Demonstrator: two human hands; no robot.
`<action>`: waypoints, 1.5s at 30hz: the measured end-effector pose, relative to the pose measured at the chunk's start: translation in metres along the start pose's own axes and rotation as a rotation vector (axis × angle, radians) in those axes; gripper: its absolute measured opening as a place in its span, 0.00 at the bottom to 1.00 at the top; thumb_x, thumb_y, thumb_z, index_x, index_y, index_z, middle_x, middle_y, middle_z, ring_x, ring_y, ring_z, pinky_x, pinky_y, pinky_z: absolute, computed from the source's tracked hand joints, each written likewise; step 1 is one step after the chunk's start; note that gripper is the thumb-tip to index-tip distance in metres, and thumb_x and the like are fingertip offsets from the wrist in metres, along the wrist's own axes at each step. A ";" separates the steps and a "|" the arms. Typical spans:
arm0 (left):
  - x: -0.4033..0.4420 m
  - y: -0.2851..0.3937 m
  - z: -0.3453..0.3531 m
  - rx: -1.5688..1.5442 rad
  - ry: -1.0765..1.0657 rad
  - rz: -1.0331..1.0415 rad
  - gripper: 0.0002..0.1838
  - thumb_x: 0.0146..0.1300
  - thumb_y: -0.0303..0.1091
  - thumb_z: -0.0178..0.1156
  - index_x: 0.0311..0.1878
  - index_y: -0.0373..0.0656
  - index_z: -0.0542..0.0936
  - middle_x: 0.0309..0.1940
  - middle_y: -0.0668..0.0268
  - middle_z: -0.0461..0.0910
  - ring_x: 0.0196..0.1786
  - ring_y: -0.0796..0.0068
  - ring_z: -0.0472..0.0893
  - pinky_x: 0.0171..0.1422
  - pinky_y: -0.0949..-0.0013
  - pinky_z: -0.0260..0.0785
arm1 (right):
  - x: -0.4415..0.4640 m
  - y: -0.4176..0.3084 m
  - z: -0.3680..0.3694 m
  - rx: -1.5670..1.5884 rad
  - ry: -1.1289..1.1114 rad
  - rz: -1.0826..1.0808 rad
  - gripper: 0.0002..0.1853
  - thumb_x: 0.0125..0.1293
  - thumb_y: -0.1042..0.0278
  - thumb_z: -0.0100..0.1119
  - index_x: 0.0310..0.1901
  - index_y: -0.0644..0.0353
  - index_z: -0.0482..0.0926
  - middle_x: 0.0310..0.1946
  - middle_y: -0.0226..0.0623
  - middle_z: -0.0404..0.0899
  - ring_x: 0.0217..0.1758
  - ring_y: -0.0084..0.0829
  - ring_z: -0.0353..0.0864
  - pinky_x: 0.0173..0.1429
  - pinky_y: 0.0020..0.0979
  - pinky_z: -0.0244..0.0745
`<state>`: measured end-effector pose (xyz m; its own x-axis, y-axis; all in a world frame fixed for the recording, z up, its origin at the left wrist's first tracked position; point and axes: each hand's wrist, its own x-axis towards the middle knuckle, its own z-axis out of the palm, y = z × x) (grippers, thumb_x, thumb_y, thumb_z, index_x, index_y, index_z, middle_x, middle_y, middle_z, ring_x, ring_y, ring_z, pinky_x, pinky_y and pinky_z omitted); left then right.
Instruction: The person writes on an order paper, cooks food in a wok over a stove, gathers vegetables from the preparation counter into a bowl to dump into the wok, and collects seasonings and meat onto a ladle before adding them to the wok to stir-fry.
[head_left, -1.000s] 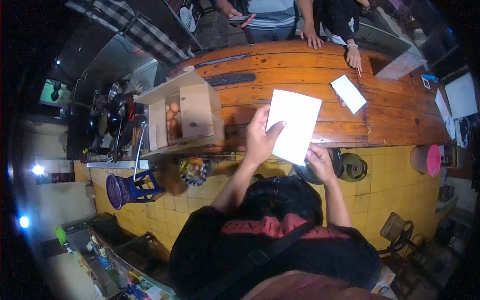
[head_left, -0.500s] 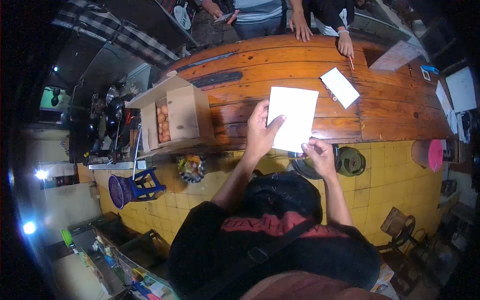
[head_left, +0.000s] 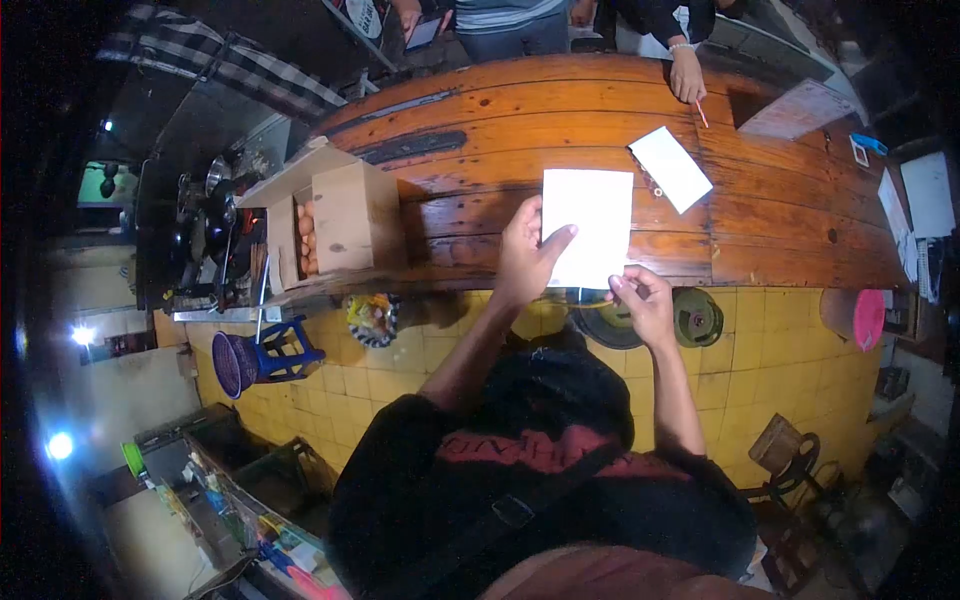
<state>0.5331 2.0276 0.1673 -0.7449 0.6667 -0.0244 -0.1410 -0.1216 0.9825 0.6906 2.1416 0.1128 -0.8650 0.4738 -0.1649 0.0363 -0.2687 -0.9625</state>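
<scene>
A white sheet of paper (head_left: 592, 215) is held up in front of me, over the near edge of the wooden counter (head_left: 560, 105). My left hand (head_left: 530, 255) grips its left side, with the thumb lying across the front. At the lower right corner, my right hand (head_left: 645, 302) pinches the sheet between thumb and fingers. Any writing on it is washed out by glare. Beyond it, a white notepad (head_left: 672, 168) lies tilted on the counter, with a small ring-like thing at its lower left edge.
An open cardboard box (head_left: 355, 215) with brown eggs (head_left: 306, 235) stands at the counter's left end. Across the counter, one person holds a phone (head_left: 424, 33); another person's hand (head_left: 687, 77) holds a thin pen-like stick. Gas cylinders (head_left: 697, 318) and a blue stool (head_left: 290, 347) stand below.
The view has shifted slightly. The sheet stays in both my hands and looks a little more upright. Across the counter, one person's hand has come off the counter's edge.
</scene>
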 end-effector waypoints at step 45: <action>-0.052 -0.071 -0.067 0.130 0.421 -0.267 0.15 0.56 0.26 0.62 0.46 0.35 0.73 0.37 0.63 0.79 0.38 0.77 0.78 0.43 0.73 0.71 | 0.278 0.051 -0.179 0.886 0.433 0.036 0.16 0.70 0.53 0.44 0.33 0.55 0.73 0.22 0.29 0.75 0.18 0.21 0.69 0.20 0.21 0.66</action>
<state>0.5376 1.9524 0.0867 -0.8960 0.3046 -0.3231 -0.2996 0.1226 0.9462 0.5416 2.4095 -0.0210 -0.6067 0.6713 -0.4258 -0.4817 -0.7365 -0.4748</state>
